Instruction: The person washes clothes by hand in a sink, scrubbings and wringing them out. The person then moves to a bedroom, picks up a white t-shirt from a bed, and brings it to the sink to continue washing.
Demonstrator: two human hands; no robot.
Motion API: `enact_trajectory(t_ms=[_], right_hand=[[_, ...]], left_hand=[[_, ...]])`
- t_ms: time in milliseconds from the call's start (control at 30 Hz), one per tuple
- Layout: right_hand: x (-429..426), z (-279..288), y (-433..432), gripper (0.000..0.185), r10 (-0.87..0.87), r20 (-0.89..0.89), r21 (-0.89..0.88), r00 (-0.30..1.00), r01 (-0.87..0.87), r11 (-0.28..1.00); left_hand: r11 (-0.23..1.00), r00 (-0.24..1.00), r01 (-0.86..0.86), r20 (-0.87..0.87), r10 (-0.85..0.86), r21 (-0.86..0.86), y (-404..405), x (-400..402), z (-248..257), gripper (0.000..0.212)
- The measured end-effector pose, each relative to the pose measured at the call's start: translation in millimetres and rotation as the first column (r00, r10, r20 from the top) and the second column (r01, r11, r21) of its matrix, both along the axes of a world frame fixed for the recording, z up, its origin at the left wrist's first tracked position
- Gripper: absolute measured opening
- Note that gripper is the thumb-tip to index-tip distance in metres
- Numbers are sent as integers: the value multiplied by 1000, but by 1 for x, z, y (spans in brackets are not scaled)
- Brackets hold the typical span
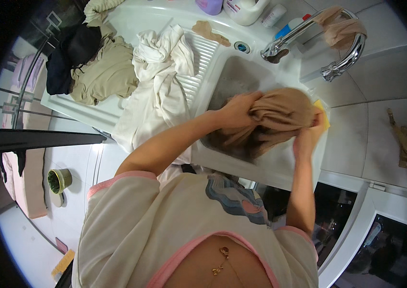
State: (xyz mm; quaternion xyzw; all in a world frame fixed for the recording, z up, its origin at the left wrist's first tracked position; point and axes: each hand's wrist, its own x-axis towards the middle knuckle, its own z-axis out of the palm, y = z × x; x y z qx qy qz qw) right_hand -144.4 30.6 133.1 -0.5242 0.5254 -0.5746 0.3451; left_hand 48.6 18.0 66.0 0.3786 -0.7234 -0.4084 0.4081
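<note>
A tan-brown cloth garment (284, 108) is bunched between my two hands over the white sink basin (207, 84). My left hand (239, 109) grips the gathered folds on its left side. At its right edge, my right hand (311, 126) holds the rounded end of the cloth, near a yellow cloth or sponge (321, 111) on the sink rim. The lower part of the garment hangs blurred into the basin. White garments (160, 79) lie piled on the ribbed washboard (200, 54) left of the basin.
A chrome faucet (360, 46) draped with sheer beige fabric (344, 30) arches at the upper right. Bottles (246, 10) line the back ledge. Khaki clothing (106, 75) and black clothing (84, 43) lie on the left counter. A small bin (59, 180) stands on the floor.
</note>
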Motion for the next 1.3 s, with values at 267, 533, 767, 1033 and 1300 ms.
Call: enact_trajectory(t_ms=[267,533,767,1033,1300], right_hand=[[-21,140,19,31,189,244,-344,951,-97,934],[12,80,14,29,125,246,-277,961,-54,959],[-1,-26,0,51,96,-61,106,994,-89,990],[13,38,8,105,490,-204,52,848,-490,870],[-1,2,8,81,221,-443,78,869,-208,975]], left_hand=[[961,988,51,-129,-89,-270,3,-2,149,50],[952,887,51,-424,-182,-303,-4,-9,70,81],[966,970,-24,-227,84,259,-3,-9,-9,39],[994,989,42,-148,-26,104,5,-2,88,43],[876,700,460,-667,-256,146,-17,-5,43,71]])
